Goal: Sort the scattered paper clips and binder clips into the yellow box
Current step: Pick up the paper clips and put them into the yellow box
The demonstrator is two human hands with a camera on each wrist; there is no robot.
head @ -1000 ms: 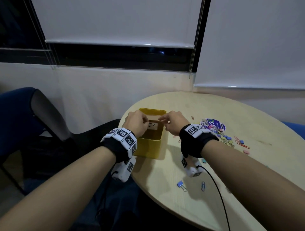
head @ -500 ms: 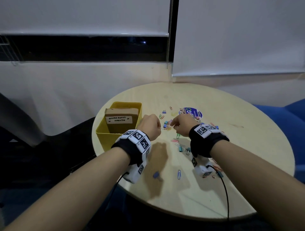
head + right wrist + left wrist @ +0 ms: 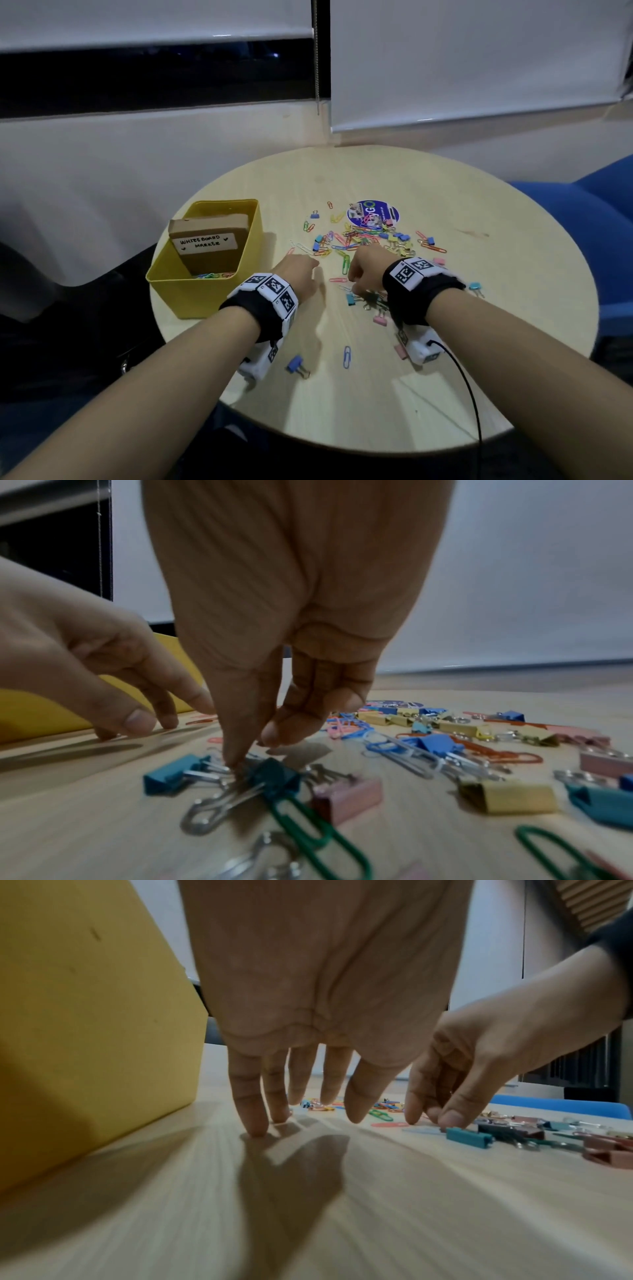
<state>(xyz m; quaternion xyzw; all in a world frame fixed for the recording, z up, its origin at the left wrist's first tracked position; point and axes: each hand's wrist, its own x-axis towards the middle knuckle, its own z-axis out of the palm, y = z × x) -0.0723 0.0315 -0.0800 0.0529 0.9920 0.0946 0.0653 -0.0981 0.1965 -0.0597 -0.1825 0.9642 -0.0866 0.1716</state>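
Both hands are down on the bench (image 3: 376, 394) among the scattered clips. Your left hand (image 3: 298, 274) is spread, fingers straight, with the fingertips (image 3: 255, 1127) touching the wood just beside the yellow box (image 3: 191, 294) and holding nothing. Your right hand (image 3: 364, 270) is bunched, thumb and fingers drawn toward each other over a tangle of binder clips (image 3: 274, 775); whether it already has one pinched I cannot tell.

Go for a wire handle or the body of the teal binder clip (image 3: 167, 775), not the flat paper clips beside it, which I judge will slide under your fingers. Expect linked handles to drag neighbours along, so lift slowly. With your left hand, sweep the loose paper clips (image 3: 342, 240) toward the box wall rather than picking them singly.

The yellow box sits at the left edge of the bench, a few clips already inside in front of a brown cardboard box (image 3: 212, 246). Most of the pile is still out.
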